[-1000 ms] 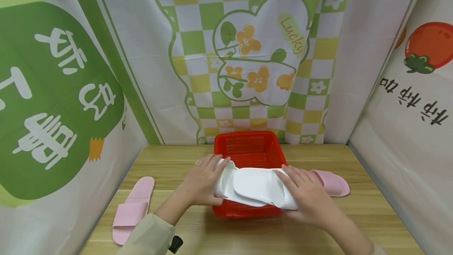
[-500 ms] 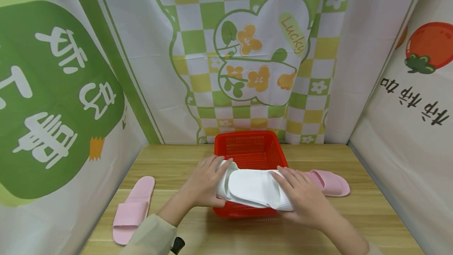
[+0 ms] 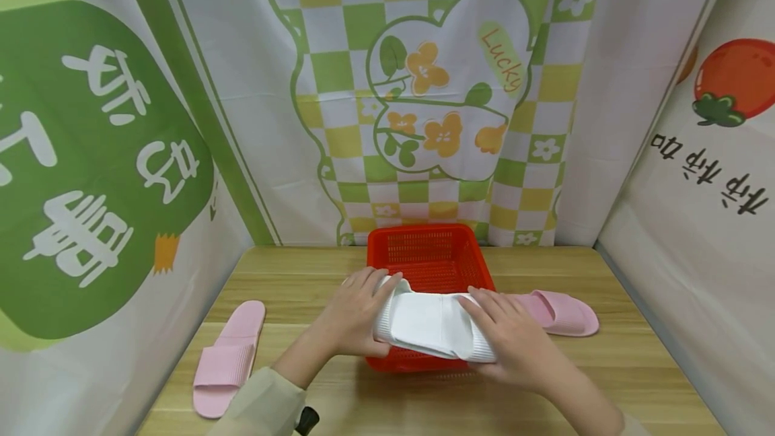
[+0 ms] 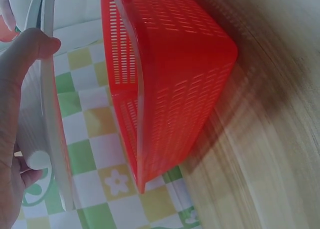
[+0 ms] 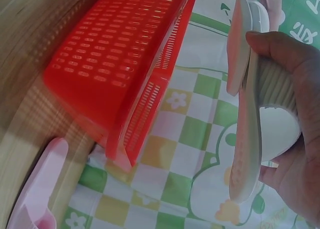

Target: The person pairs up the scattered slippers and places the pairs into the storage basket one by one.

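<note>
Two white slippers overlap end to end above the red basket point(image 3: 418, 360). My left hand point(image 3: 357, 315) grips the left slipper point(image 3: 385, 318) round its ribbed strap, thumb on the near edge of the sole. On the other side, my right hand point(image 3: 508, 335) holds the right slipper point(image 3: 448, 328) by its strap. Seen from the right wrist, the two soles meet edge to edge, with the right thumb pressed on the sole of the right slipper point(image 5: 245, 144). The left wrist view has the left slipper point(image 4: 50, 119) raised beside the basket rim.
One pink slipper point(image 3: 224, 365) lies on the wooden table point(image 3: 290, 261) at the left. Another pink slipper point(image 3: 566, 313) lies to the right of the basket, partly behind the right hand. Printed cloth point(image 3: 339, 73) hangs behind the table and along both sides.
Both hands have drawn closer together, the right one shifting left and the left one slightly right. The white slippers now overlap more, and the pink slipper on the right shows more.
</note>
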Tool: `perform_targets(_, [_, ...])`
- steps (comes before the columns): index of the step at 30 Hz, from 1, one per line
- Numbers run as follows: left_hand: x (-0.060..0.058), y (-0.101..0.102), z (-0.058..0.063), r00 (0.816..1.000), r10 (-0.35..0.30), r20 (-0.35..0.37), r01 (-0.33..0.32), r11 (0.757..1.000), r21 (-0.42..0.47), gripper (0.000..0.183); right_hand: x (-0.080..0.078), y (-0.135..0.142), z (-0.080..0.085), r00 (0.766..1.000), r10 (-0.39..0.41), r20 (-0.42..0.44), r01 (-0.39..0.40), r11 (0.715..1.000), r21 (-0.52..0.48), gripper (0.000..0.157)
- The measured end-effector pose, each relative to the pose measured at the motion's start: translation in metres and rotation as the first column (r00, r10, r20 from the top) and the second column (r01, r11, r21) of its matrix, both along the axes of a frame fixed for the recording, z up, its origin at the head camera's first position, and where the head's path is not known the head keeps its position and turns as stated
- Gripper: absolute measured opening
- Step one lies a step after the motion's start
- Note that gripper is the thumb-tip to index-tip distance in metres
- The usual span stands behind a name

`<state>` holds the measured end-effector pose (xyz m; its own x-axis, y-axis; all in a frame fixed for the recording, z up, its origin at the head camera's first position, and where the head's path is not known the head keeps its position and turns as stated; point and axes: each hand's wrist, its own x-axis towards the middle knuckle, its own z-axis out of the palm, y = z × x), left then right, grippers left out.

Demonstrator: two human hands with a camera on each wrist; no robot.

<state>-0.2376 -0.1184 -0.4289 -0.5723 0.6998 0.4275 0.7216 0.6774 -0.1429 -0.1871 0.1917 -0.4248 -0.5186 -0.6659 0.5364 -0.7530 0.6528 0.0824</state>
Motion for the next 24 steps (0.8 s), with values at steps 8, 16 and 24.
perform_targets(8, [-0.0006, -0.0010, -0.0016, 1.000, -0.019, -0.016, 0.019, 1.000, 0.018, 0.099, 0.0000, 0.0005, -0.0017, 1.000, -0.008, 0.022, 0.008, 1.000, 0.000, 0.096])
perform_targets(16, [-0.0019, -0.0024, -0.0032, 0.997, -0.053, -0.048, 0.056, 0.997, 0.061, 0.098, -0.0012, 0.0032, -0.0037, 0.999, 0.019, 0.049, -0.018, 0.999, -0.032, 0.098])
perform_targets(24, [-0.0017, -0.0037, -0.0032, 0.996, -0.072, -0.049, 0.076, 0.994, 0.073, 0.098, -0.0012, 0.0057, -0.0038, 0.996, 0.044, 0.081, -0.040, 0.998, -0.055, 0.096])
